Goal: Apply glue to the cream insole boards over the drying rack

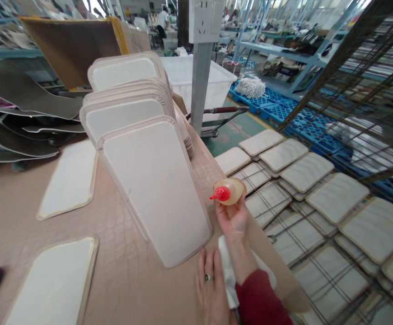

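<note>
In my right hand (233,221) is a squeeze bottle (236,188) of yellowish liquid with a red nozzle cap, tilted so the nozzle points left. The red sleeve of that arm reaches in from the lower right. My left hand (212,282), with a ring on one finger, lies flat on the table (142,289), fingers stretched out. Just beyond its fingertips is the near edge of a pale rounded panel (152,180), the front one of a fanned stack (125,113). Something white, like cloth or paper (228,271), lies partly hidden under my right forearm.
Two more panels lie on the table's left, one farther back (69,180) and one nearer (52,284). Curved dark sheets (16,90) are piled at the back left. A metal post (201,85) stands beyond the table. Wire racks (305,239) with several panels fill the right.
</note>
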`<state>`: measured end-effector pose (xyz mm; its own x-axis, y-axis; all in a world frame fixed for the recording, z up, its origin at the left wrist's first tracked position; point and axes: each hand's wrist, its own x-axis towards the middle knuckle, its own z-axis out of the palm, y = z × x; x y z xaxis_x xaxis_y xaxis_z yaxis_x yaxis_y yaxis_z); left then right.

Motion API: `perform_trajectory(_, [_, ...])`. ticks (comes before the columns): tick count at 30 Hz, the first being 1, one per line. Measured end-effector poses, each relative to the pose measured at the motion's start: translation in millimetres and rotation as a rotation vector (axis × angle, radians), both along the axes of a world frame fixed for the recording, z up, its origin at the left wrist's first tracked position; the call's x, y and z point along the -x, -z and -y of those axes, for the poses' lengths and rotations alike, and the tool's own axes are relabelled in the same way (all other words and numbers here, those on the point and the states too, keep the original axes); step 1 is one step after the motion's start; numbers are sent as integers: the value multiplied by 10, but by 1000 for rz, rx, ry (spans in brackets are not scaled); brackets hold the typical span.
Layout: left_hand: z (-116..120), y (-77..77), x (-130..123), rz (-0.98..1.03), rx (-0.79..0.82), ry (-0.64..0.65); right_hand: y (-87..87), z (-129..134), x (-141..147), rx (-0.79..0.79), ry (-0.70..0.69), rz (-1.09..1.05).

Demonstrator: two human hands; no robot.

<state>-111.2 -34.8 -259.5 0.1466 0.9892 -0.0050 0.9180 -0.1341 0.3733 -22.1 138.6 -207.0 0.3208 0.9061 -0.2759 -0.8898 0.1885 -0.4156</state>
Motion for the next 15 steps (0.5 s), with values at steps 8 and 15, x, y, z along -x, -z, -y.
perform_trajectory(8, [-8, -44, -163, -74, -153, 25, -436, 154, -238, -36, 78, -39])
perform_trajectory(15, [-204, -239, -333, -33, -75, 87, -678, -8, -212, -151, 85, -79])
